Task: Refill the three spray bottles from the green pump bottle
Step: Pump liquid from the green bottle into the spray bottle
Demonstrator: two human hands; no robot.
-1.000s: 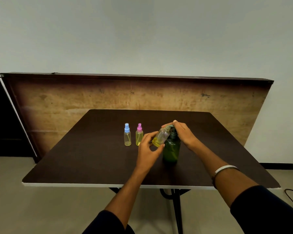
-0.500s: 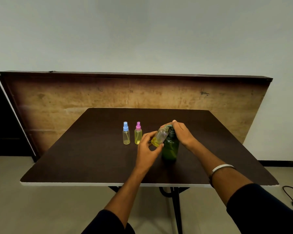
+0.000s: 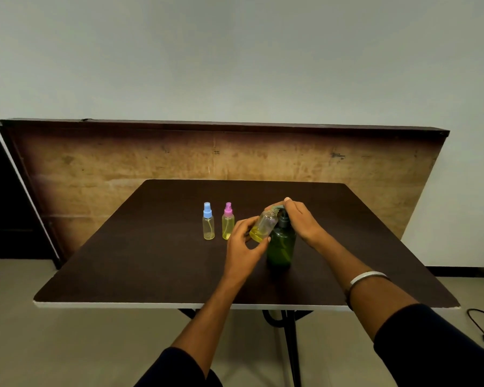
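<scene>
Left hand (image 3: 242, 243) grip: grasping tilted uncapped spray bottle (image 3: 263, 226). Right hand (image 3: 302, 219) grip: pressing the green pump bottle (image 3: 281, 244), curl unclear. Risk: mouth off nozzle, spill at table (image 3: 123, 261) 12 o'clock.

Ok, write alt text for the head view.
The left hand tilts an uncapped spray bottle at the green pump bottle, whose pump the right hand presses; the blue-capped bottle and pink-capped bottle stand leftward.
</scene>
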